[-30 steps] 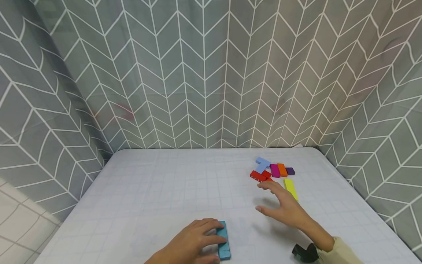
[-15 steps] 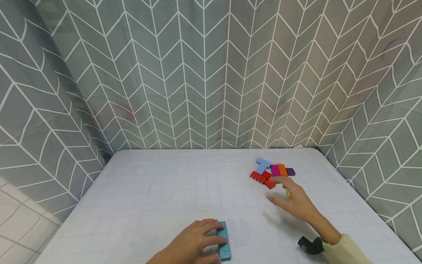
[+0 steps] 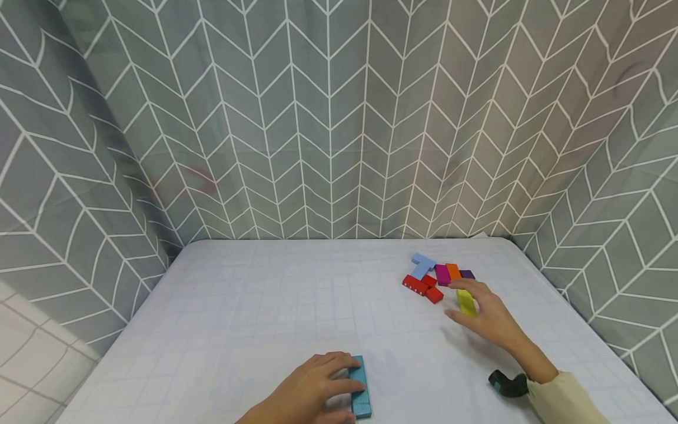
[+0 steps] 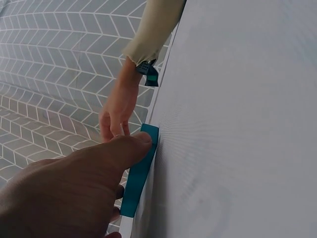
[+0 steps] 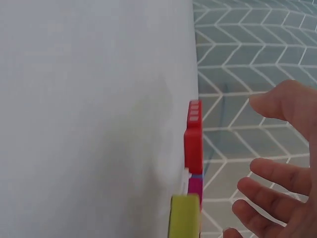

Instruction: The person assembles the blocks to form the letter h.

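Note:
Near the front edge of the white table, my left hand (image 3: 318, 386) holds a flat teal block (image 3: 362, 393). In the left wrist view its thumb lies on one end of that block, with fingertips along the side. My right hand (image 3: 492, 315) hovers over the right part of the table, fingers spread and thumb apart. Just beyond its fingers lies a yellow block (image 3: 466, 302), partly covered by the hand in the head view. The right wrist view shows a gap between the fingers and the yellow block (image 5: 184, 218).
Behind the right hand sit red blocks (image 3: 415, 285), a light blue branched piece (image 3: 422, 267), a magenta block (image 3: 442, 275), an orange block (image 3: 453, 271) and a purple block (image 3: 467, 274). Patterned curtains (image 3: 328, 118) border the table (image 3: 238, 306). A dark wrist device (image 3: 508, 384) is on the right arm.
My right hand has moved right, away from the red blocks and over to the yellow block. The left hand and teal block have stayed in place.

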`<state>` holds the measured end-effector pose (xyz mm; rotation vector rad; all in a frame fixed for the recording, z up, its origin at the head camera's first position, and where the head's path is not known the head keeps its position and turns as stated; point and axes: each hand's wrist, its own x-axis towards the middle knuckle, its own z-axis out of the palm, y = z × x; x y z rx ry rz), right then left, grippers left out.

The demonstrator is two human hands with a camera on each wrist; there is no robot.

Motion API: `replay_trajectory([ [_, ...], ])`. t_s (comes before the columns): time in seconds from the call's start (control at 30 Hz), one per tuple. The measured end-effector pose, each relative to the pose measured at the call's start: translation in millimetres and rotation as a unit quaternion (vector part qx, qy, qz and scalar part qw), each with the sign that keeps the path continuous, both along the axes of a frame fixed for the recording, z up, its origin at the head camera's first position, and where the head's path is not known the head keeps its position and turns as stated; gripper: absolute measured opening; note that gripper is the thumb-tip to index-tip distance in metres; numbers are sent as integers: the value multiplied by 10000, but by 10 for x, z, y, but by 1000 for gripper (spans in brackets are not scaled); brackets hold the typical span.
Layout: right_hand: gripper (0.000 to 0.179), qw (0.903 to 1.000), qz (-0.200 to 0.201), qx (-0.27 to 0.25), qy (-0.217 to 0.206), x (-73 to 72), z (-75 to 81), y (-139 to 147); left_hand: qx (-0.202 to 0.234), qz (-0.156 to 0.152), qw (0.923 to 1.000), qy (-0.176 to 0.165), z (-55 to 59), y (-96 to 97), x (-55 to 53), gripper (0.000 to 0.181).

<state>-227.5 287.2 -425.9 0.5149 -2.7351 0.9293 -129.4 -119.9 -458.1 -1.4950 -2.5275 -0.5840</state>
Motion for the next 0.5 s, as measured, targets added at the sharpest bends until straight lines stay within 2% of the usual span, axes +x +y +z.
replay_trajectory([
  [0.37, 74, 9983, 178, 522, -211, -88, -98, 168, 26, -16, 10000, 57, -9, 0, -4, 37],
  [0.5, 75, 9969, 210, 720, -242, -100, -134, 219, 4, -26, 10000, 14, -13, -2, -5, 38],
])
